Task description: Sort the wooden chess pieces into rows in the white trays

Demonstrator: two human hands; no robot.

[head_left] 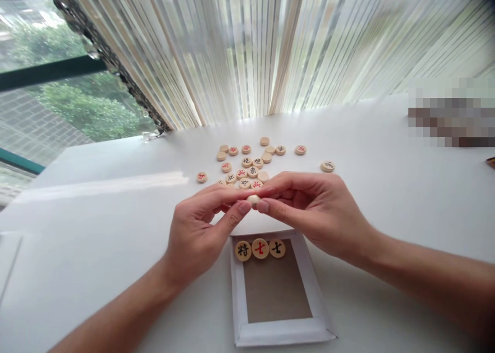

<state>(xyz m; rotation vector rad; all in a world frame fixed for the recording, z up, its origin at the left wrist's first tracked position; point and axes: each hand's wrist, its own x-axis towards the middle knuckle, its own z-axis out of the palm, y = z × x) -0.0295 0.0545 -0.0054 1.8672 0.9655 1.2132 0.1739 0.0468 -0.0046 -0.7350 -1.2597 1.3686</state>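
Observation:
Between the fingertips of both hands is one round wooden xiangqi piece (253, 200), seen nearly edge-on. My left hand (204, 224) pinches it from the left and my right hand (313, 208) from the right, thumbs nearest me. Just below them on the table lies a shallow white box (284, 332) with a brown bottom. Along its far edge sit three pieces in a row: a black-marked one (243, 251), a red-marked one (260, 248) and another black-marked one (277, 248). Beyond my hands several loose pieces (246, 162) are scattered, some face down; my fingers partly hide the nearest.
The white table (116, 203) reaches back to a striped string curtain (240, 49). A window (77, 100) is at the left. Single pieces lie apart, one red-marked piece (201, 177) at left and a black-marked piece (327, 166) at right. A blurred-out patch (452, 116) covers something far right.

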